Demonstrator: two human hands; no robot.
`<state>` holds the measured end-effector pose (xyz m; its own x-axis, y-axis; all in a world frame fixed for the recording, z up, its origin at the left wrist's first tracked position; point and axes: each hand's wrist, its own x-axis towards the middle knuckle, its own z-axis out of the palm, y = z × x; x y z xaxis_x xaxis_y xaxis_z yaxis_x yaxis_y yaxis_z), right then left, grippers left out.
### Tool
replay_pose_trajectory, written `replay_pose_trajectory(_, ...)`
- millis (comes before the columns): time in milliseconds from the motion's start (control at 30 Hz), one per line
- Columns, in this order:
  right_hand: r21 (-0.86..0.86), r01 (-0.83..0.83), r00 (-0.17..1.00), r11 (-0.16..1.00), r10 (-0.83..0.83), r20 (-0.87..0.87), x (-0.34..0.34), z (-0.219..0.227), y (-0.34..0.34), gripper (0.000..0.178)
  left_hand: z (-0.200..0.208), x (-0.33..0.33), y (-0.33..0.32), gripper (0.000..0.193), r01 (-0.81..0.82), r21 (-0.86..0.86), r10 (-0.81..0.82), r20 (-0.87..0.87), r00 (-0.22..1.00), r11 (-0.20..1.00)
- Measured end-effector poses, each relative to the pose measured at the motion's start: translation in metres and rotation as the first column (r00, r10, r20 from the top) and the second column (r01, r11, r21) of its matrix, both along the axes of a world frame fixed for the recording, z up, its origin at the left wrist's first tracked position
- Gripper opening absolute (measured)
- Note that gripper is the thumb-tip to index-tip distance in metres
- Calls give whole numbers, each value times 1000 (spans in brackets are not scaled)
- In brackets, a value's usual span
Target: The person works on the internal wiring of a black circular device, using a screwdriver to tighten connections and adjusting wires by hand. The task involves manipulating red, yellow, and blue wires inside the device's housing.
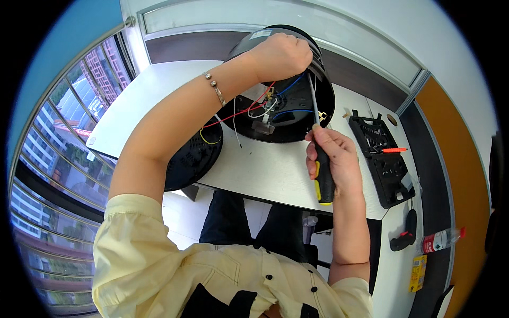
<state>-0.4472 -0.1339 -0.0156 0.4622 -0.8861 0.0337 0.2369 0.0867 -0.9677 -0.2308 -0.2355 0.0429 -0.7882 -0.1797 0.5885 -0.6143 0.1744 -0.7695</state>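
Note:
A black round appliance housing (297, 119) lies tilted on the white table, its open side toward me, with red, blue and white wires and a small metal part (268, 106) inside. My left hand (283, 54) reaches across its top and is closed at the far right rim; the fingertips are hidden. My right hand (339, 159) grips a screwdriver (324, 175) by its black and yellow handle. The screwdriver's shaft points away from me into the housing, its tip near the inner wall below my left hand. A black perforated round cover (193, 159) sits to the left, joined by wires.
On the right, an open black tool case (379, 159) holds small bits, with an orange-red screwdriver (394, 150) across it. Nearer are a black power tool (405, 233), a plastic bottle (440, 240) and a yellow box (418, 273). A barred window (63, 143) is at left.

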Motion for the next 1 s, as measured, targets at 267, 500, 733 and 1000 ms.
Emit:
replay_pose_trajectory(267,-804,1,573,595,-659,-487,9,-13,0,25,5,-1,1,8,16,-21,-15,37,999,1000)
replay_pose_trajectory(500,-754,146,654,640,-634,-412,10,-29,-5,26,2,0,1,9,-4,-16,4,25,1000,1000)
replay_pose_trajectory(733,63,62,993,996,-67,96,6,-35,14,26,2,-1,3,11,30,22,-30,-15,999,999)
replay_pose_trajectory(1000,243,-359,923,901,305,233,-16,-95,88,24,2,1,3,12,61,27,-59,-59,996,998)
